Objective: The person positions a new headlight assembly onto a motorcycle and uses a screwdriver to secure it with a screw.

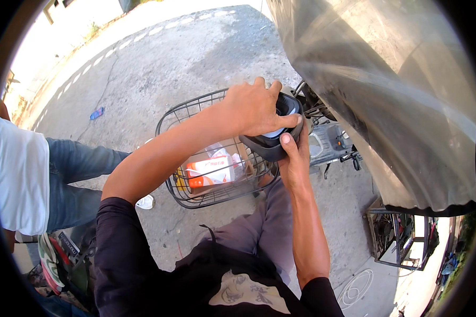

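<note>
My left hand [255,107] lies over the top of a black headlamp housing [269,145] on a bike's front, fingers curled on its upper edge. From below, my right hand [294,158] grips the same housing, thumb pressed on its front rim. Just left of the housing hangs a black wire basket [182,113] holding an orange-and-white carton [211,170] and clear plastic wrap. Both forearms rise from the lower edge.
A large silvery canopy sheet [386,90] overhangs the right side. Another person in a white shirt and jeans [42,169] stands at the left. Cracked concrete ground [158,63] stretches ahead. A metal frame [402,238] and coiled white wire [357,288] sit lower right.
</note>
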`<act>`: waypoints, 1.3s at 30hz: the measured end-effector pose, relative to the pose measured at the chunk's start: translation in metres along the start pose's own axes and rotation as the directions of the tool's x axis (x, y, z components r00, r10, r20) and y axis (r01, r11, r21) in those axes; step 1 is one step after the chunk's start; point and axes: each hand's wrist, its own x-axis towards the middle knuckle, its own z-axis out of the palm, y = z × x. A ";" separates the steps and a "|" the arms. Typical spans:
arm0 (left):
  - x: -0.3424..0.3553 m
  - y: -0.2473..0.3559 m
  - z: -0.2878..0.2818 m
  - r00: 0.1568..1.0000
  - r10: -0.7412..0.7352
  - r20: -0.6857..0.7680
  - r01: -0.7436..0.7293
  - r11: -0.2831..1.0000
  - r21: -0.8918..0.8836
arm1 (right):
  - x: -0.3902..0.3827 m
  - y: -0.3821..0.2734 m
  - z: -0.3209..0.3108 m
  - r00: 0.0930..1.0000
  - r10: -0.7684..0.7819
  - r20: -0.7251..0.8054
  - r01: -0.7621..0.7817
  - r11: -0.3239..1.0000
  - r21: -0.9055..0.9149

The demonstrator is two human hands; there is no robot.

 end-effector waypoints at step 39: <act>-0.025 -0.098 0.111 0.819 0.317 -0.478 -0.544 0.692 -0.474 | -0.030 0.023 -0.005 0.969 -0.093 -0.227 0.036 0.970 -0.242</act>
